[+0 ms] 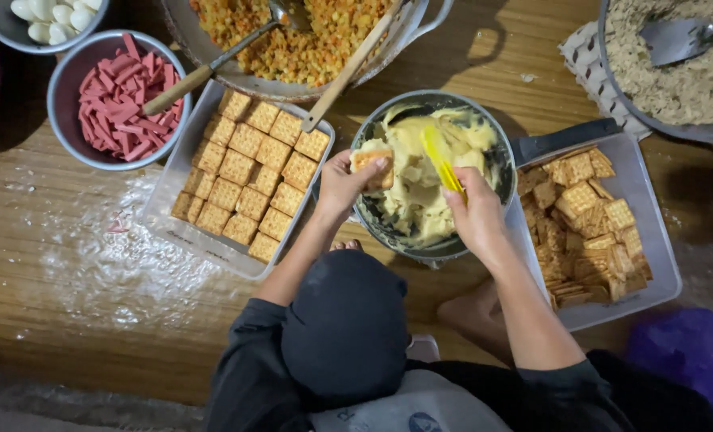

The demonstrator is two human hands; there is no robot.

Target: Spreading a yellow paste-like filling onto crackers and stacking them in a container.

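We see our left hand (342, 186) pinching a square cracker (373, 165) over the metal bowl of yellow batter (420, 210), right hand (476, 216) gripping a yellow spatula (441, 162) in that bowl, tray of lined-up crackers (166, 188) left of the bowl, tray of loose crackers (648, 232) right of it

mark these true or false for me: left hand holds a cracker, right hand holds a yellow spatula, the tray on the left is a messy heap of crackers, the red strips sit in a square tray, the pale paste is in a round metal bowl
1. The left hand holds a cracker. True.
2. The right hand holds a yellow spatula. True.
3. The left tray holds a messy heap of crackers. False: its crackers lie in neat rows; the loose heap is in the right tray.
4. The red strips sit in a square tray. False: they are in a round grey bowl.
5. The pale paste is in a round metal bowl. True.
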